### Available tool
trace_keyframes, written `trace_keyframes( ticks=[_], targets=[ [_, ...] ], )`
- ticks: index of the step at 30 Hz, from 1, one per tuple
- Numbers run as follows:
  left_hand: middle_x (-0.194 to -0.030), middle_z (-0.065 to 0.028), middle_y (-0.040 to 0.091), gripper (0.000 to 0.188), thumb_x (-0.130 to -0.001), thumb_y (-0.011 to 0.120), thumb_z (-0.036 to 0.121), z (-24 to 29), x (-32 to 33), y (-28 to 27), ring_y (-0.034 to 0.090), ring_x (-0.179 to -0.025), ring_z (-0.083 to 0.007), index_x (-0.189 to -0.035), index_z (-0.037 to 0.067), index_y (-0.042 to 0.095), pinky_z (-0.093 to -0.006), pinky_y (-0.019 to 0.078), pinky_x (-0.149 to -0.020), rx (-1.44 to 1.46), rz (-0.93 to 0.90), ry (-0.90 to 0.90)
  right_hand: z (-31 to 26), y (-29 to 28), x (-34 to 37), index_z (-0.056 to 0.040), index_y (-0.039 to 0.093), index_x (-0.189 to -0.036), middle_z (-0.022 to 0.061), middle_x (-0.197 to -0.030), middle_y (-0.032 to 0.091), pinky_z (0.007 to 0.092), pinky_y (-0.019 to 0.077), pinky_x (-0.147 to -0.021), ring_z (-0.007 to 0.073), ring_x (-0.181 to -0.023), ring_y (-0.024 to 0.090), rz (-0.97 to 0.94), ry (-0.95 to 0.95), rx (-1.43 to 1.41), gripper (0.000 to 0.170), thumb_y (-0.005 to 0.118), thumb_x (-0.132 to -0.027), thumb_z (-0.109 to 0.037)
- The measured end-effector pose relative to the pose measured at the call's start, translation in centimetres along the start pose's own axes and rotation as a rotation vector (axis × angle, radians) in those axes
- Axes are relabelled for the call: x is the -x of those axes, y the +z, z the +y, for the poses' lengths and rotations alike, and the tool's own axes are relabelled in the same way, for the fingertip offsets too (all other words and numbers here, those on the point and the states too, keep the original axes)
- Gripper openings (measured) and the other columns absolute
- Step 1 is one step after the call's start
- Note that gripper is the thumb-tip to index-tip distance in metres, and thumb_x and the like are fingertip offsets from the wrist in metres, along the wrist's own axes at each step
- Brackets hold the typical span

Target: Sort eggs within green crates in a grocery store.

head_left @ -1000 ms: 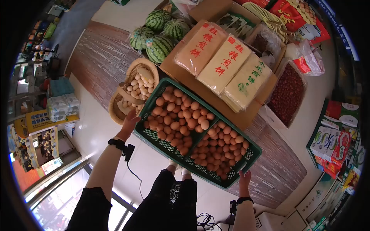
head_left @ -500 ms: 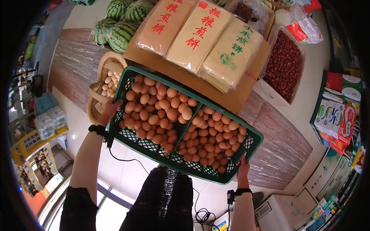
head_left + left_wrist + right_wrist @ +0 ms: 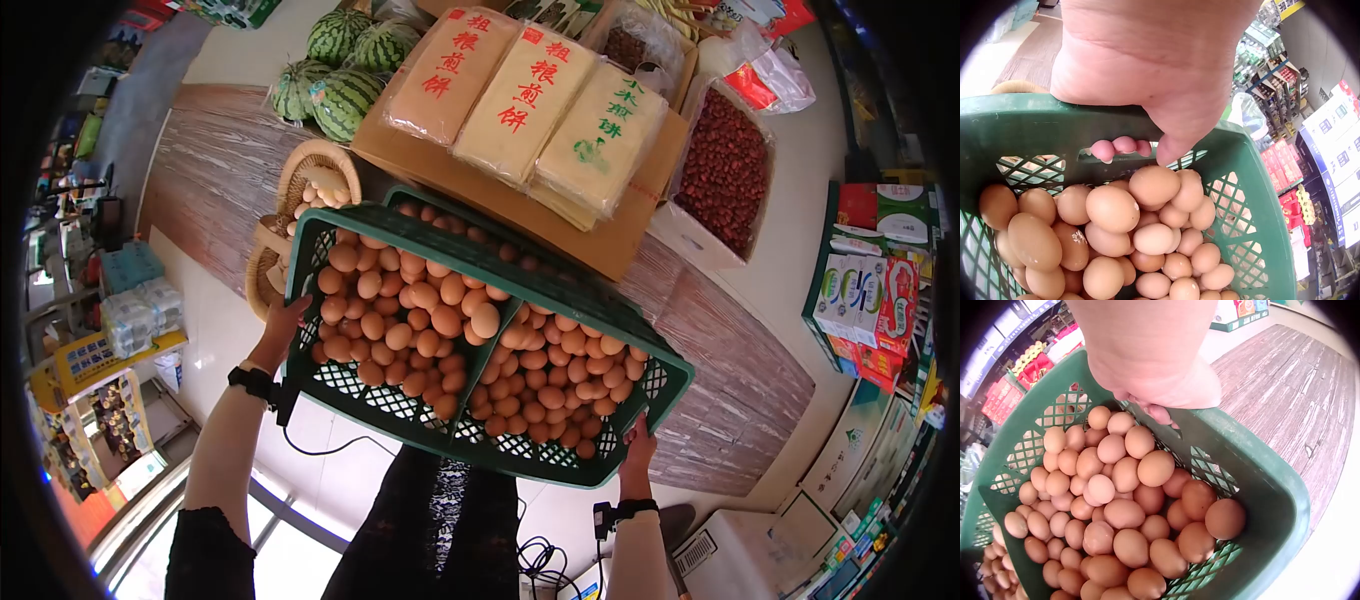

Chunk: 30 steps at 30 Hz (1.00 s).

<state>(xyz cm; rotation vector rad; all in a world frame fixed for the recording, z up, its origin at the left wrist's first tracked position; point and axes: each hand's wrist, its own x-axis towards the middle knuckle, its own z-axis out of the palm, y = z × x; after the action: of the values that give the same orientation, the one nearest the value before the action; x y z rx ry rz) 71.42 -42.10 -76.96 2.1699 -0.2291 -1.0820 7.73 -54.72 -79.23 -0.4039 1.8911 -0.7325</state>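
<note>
Basically a two-handed hold on a green crate (image 3: 1016, 125) of brown eggs (image 3: 425, 295). It sits front and centre, between the person and the goods on the counter (image 3: 740, 410). Its far rim overlaps a second green crate (image 3: 395, 194), which also has eggs in it; I can't tell if the two touch. Pale floor shows through the near mesh, so I'd say the near side hangs unsupported.

Grip: left hand (image 3: 280, 335) on the left end wall, fingers curled through the hand slot, fingertips visible inside, thumb hooked over the rim. Right hand (image 3: 637, 445) curled over the right end wall, fingertips inside; can't see its thumb. Both look firmly closed on the crate.

Doing it well, my take: keep it level, raise and lower both ends together, no jerks. Eggs are loose and heaped, so any tilt rolls them into one wall. Clear the second crate's rim before going sideways. Keep the left end off the wicker basket (image 3: 263, 255). Land it softly.

Counts: crates 2, the held one split in 2 compartments. Eggs: dozens per compartment, overlapped, no exact figure. Basket 1, pale eggs in it partly hidden. Watermelons (image 3: 347, 103): 4 visible, far left. Printed flatbread packs (image 3: 522, 98): 3 face up, far side. Carton of dark red fruit (image 3: 697, 235): 1, far right.
</note>
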Motion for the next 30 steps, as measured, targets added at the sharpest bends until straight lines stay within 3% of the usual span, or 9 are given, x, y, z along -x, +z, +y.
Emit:
trace_keyframes(
  ticks=[7, 15, 16, 17, 18, 24, 25, 30],
  targets=[
    [-0.066, 0.0018, 0.052, 0.018, -0.082, 0.068, 0.021, -6.1, 8.6, -4.6, 0.048, -0.057, -0.0093, -0.082, 0.006, 0.059, -0.0255, 0.0401, -0.054, 0.042, -0.023, -0.087, 2.5, -5.7, 6.4, -0.013, 0.053, -0.079, -0.0058, -0.059, 0.039, 0.0234, 0.0296, -0.047, 0.0059, -0.05, 0.037, 0.004, -0.019, 0.065, 0.022, 0.065, -0.092, -0.026],
    [-0.07, 0.001, 0.054, 0.015, -0.081, 0.067, 0.017, -17.8, 12.3, -7.4, 0.05, -0.062, -0.0102, -0.088, 0.005, 0.061, -0.0258, 0.042, -0.059, 0.101, -0.132, -0.132, 11.9, -10.8, 12.2, -0.0131, 0.051, -0.071, -0.0046, -0.055, 0.038, 0.0251, 0.0296, -0.046, 0.0084, -0.048, 0.037, 0.043, -0.012, 0.092, 0.032, 0.067, -0.09, -0.033],
    [-0.071, 0.0007, 0.055, 0.016, -0.08, 0.067, 0.016, -19.3, 12.8, -7.9, 0.051, -0.063, -0.0104, -0.089, 0.005, 0.061, -0.0261, 0.0426, -0.06, 0.089, -0.148, -0.149, 13.4, -11.2, 12.4, -0.0126, 0.057, -0.081, -0.0085, -0.06, 0.041, 0.0223, 0.025, -0.045, 0.0043, -0.049, 0.035, 0.041, 0.013, 0.08, 0.02, 0.066, -0.092, -0.027],
    [-0.071, 0.0007, 0.055, 0.016, -0.08, 0.067, 0.016, -20.7, 13.0, -8.2, 0.051, -0.063, -0.0104, -0.089, 0.005, 0.061, -0.0261, 0.0426, -0.06, 0.092, -0.141, -0.156, 14.9, -11.6, 12.2, -0.0126, 0.057, -0.081, -0.0085, -0.06, 0.041, 0.0223, 0.025, -0.045, 0.0043, -0.049, 0.035, 0.036, 0.016, 0.089, 0.02, 0.066, -0.092, -0.027],
    [-0.072, 0.0004, 0.055, 0.016, -0.08, 0.067, 0.016, -23.3, 12.6, -8.1, 0.051, -0.064, -0.0108, -0.09, 0.005, 0.062, -0.0265, 0.0429, -0.061, 0.089, -0.123, -0.152, 18.5, -11.3, 10.8, -0.0128, 0.057, -0.081, -0.0084, -0.06, 0.041, 0.0222, 0.0252, -0.045, 0.0043, -0.049, 0.036, 0.023, 0.02, 0.076, 0.02, 0.066, -0.092, -0.027],
    [-0.068, -0.0006, 0.053, 0.011, -0.082, 0.065, 0.014, -28.7, 11.4, -7.0, 0.05, -0.061, -0.0127, -0.082, 0.005, 0.06, -0.0279, 0.0433, -0.06, 0.058, -0.077, -0.193, 24.8, -11.2, 10.0, -0.0135, 0.056, -0.08, -0.0081, -0.059, 0.042, 0.0221, 0.0272, -0.045, 0.0045, -0.049, 0.036, 0.017, 0.074, 0.102, 0.019, 0.065, -0.092, -0.026],
    [-0.068, -0.0006, 0.053, 0.011, -0.082, 0.065, 0.014, -31.4, 9.9, -7.3, 0.05, -0.061, -0.0127, -0.082, 0.005, 0.06, -0.0279, 0.0433, -0.06, 0.06, -0.067, -0.164, 28.2, -10.3, 8.7, -0.0135, 0.056, -0.08, -0.0081, -0.059, 0.042, 0.0221, 0.0272, -0.045, 0.0045, -0.049, 0.036, 0.001, 0.062, 0.078, 0.019, 0.065, -0.092, -0.026],
    [-0.071, -0.0006, 0.053, 0.019, -0.081, 0.067, 0.017, -35.3, 5.1, -4.8, 0.05, -0.064, -0.0125, -0.09, 0.003, 0.059, -0.0288, 0.0445, -0.062, 0.031, -0.125, -0.196, 31.8, -9.5, 5.8, -0.0145, 0.054, -0.078, -0.0076, -0.059, 0.04, 0.0221, 0.0286, -0.046, 0.0048, -0.05, 0.036, 0.033, 0.118, 0.067, 0.023, 0.067, -0.09, -0.028]
  ],
)
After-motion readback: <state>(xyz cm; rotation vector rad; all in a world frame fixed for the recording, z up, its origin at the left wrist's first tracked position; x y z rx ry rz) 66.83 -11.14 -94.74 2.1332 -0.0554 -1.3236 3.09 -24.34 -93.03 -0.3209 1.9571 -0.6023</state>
